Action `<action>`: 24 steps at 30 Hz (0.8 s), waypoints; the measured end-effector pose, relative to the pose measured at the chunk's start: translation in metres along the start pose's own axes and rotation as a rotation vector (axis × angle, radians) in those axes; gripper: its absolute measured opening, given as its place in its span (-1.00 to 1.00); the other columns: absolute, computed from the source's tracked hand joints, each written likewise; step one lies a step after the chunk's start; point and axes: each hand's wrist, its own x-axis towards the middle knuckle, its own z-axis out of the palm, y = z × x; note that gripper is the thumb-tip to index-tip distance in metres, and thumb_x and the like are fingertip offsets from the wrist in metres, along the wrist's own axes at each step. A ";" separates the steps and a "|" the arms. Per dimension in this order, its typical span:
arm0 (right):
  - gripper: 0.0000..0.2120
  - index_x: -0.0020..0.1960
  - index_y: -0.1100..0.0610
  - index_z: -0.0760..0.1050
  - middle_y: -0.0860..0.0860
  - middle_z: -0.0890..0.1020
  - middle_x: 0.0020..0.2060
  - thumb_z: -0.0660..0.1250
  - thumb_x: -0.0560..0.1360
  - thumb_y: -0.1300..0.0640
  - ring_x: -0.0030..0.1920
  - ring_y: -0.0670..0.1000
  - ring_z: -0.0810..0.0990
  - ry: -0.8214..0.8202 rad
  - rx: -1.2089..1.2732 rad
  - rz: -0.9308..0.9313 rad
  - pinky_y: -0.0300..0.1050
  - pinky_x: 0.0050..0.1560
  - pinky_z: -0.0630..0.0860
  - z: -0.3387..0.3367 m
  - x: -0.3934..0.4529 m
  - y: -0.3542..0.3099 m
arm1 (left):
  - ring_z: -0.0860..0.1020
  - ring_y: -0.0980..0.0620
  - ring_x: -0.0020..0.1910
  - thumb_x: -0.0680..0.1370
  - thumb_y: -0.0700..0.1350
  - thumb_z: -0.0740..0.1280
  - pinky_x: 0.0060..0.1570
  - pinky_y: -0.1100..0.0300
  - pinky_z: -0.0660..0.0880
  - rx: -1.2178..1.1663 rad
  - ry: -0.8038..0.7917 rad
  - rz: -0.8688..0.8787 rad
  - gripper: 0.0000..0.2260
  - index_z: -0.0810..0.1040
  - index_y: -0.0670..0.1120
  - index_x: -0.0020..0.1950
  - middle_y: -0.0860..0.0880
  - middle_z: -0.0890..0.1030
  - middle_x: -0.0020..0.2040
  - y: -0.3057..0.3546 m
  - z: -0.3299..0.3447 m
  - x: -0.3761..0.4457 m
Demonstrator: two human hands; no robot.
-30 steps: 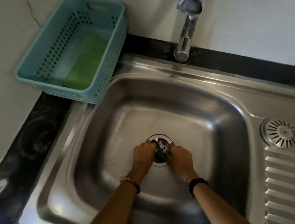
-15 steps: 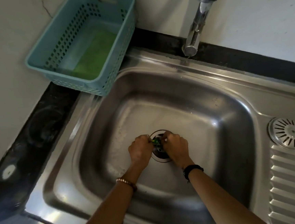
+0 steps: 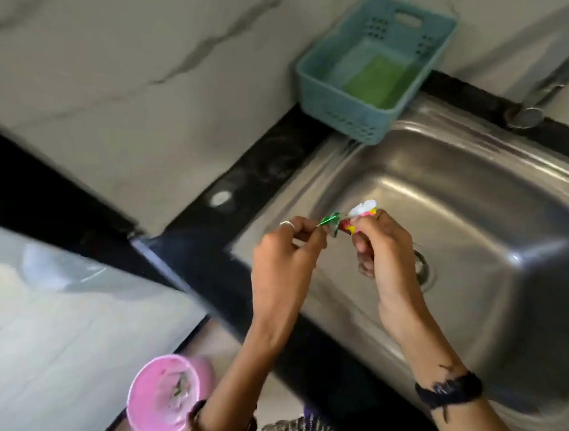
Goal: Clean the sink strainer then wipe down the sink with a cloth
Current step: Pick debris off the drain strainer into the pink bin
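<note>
A: Where are the hands?

B: Both are raised over the left rim of the steel sink (image 3: pixel 481 198). The left hand (image 3: pixel 282 267) has its fingers curled, pinching a green scrap (image 3: pixel 330 223) between thumb and forefinger; a ring shows on one finger. The right hand (image 3: pixel 388 257) grips a small clump of bits (image 3: pixel 362 217), white, yellow and red, with its fingers closed round it.

A: What are those bits?

B: Too blurred and too small to tell. The green piece and the clump touch or nearly touch; I cannot say which.

A: And the strainer?

B: Only the drain opening (image 3: pixel 423 270) shows, at the bottom of the basin, and the right hand covers half of it. Whether a strainer sits in it I cannot make out.

A: Any cloth?

B: A green pad (image 3: pixel 381 79) lies flat in the teal basket (image 3: pixel 320 85), which stands on the black worktop (image 3: pixel 272 168) at the sink's back corner. Whether it is cloth or sponge is unclear.

A: The tap?

B: The tap (image 3: pixel 528 111) is smeared by motion and cut off at the right edge; only its spout end is plain.

A: Anything lower down?

B: A pink bin (image 3: pixel 148 409) on the floor, left of the left forearm, with pale scraps inside, hard to identify.
</note>
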 end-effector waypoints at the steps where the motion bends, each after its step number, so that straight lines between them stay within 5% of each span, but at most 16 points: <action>1: -0.73 -0.38 0.03 0.38 -0.12 0.30 -0.56 0.21 0.47 0.25 -0.59 -0.18 0.20 -0.071 0.010 -0.011 -0.42 -0.60 0.15 0.019 -0.021 0.002 | 0.50 0.07 -0.44 0.46 -0.05 0.36 -0.37 0.10 0.48 -0.033 0.044 -0.014 -0.85 0.58 0.00 -0.31 0.11 0.55 -0.45 -0.007 -0.027 -0.015; 7: -0.79 -0.42 -0.03 0.45 -0.12 0.34 -0.60 0.28 0.39 0.08 -0.59 -0.18 0.22 -0.464 -0.121 -0.008 -0.42 -0.58 0.16 0.120 -0.136 0.076 | 0.39 0.11 -0.52 0.43 -0.13 0.40 -0.51 0.36 0.32 -0.176 0.377 -0.159 -0.78 0.50 -0.17 -0.37 0.00 0.46 -0.53 -0.103 -0.157 -0.113; 12: -0.92 -0.22 0.14 0.59 -0.09 0.63 -0.43 0.36 0.43 0.15 -0.42 -0.21 0.50 -0.611 -0.386 0.048 -0.41 -0.40 0.36 0.198 -0.190 0.197 | 0.46 0.07 -0.40 0.45 -0.08 0.40 -0.33 0.12 0.41 -0.048 0.507 -0.351 -0.82 0.54 -0.06 -0.35 -0.05 0.57 -0.41 -0.230 -0.229 -0.169; 16: -0.96 -0.20 0.10 0.62 0.04 0.65 -0.24 0.41 0.41 0.15 -0.24 -0.04 0.56 -0.694 -0.676 0.001 -0.37 -0.33 0.34 0.244 -0.198 0.309 | 0.52 0.02 -0.34 0.46 0.00 0.39 -0.31 0.17 0.39 0.082 0.509 -0.534 -0.84 0.52 0.03 -0.30 0.08 0.54 -0.38 -0.351 -0.251 -0.184; 24: -0.94 -0.11 0.20 0.55 -0.01 0.55 -0.30 0.30 0.48 0.26 -0.27 -0.01 0.50 -0.789 -1.000 -0.055 -0.44 -0.43 0.34 0.277 -0.138 0.541 | 0.57 -0.20 -0.22 0.49 -0.14 0.30 -0.24 0.00 0.50 0.135 0.362 -0.742 -0.89 0.53 -0.17 -0.14 -0.14 0.63 -0.21 -0.589 -0.209 -0.134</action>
